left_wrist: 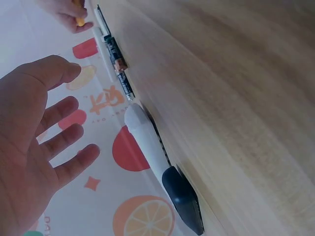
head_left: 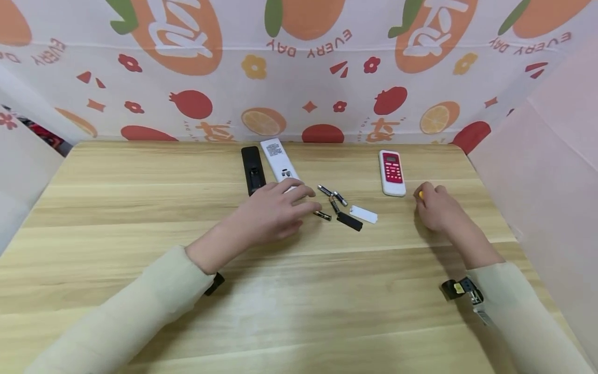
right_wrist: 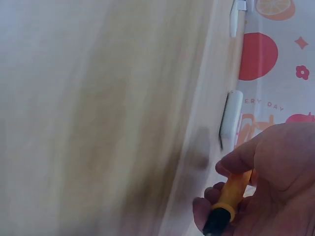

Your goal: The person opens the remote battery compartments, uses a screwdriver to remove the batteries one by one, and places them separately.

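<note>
My right hand (head_left: pixel 436 210) holds a screwdriver with an orange handle and black collar (right_wrist: pixel 232 191), low over the table's right side. Its tip is cut off by the right wrist view's edge. Loosely spread and holding nothing, my left hand (head_left: pixel 275 210) hovers beside the near ends of two remotes. One is a black remote (head_left: pixel 252 163); the other, a white remote (head_left: pixel 276 156), lies back up with its battery bay uncovered. Right of that hand lie several loose batteries (head_left: pixel 341 198), a black battery cover (head_left: pixel 349 221) and a white battery cover (head_left: pixel 364 214).
A white remote with a red face (head_left: pixel 392 171) lies between the battery covers and my right hand. The wooden table (head_left: pixel 280 311) ends at the back against a fruit-printed curtain (head_left: pixel 289 104). A pale side panel (head_left: pixel 551 171) stands along the right.
</note>
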Tool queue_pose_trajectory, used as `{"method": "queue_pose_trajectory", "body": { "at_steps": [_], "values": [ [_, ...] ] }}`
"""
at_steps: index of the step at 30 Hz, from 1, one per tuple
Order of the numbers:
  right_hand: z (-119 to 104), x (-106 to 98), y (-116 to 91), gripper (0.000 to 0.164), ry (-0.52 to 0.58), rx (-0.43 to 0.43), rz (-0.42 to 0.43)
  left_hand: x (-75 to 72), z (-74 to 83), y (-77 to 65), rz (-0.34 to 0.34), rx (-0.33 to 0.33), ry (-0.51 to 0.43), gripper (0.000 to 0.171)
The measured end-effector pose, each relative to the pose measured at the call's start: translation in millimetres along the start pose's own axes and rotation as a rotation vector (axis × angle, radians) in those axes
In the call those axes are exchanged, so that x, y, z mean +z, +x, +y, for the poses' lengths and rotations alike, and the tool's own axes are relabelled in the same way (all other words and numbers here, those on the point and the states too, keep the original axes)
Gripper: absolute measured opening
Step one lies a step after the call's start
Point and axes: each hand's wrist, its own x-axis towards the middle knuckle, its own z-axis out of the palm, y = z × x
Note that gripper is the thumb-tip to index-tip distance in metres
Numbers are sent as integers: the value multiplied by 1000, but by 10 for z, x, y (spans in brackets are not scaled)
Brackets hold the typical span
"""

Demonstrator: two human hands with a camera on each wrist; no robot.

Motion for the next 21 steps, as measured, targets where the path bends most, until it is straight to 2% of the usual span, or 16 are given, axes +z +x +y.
{"method": "queue_pose_trajectory", "body": {
  "at_steps": [4,12,14,19,21],
  "values": [
    [-1,-5,-15,30,-26,-24,6,-22,1,-22,-9,-3,2,46],
    [-90,-84,1,35,-76,-45,26,-35,38,-98,-22,-20,-10,52],
    [-152,-102,31,45,-57,-38,42,-28,54,-122,-26,-24,-14,53],
    [-330,-71,181,86,-7,-23,124,-11,99,-153,-23,-29,-8,54],
    [-385,-44,260,97,4,-10,141,-12,119,-159,-17,-28,-11,53]
  ]
}}
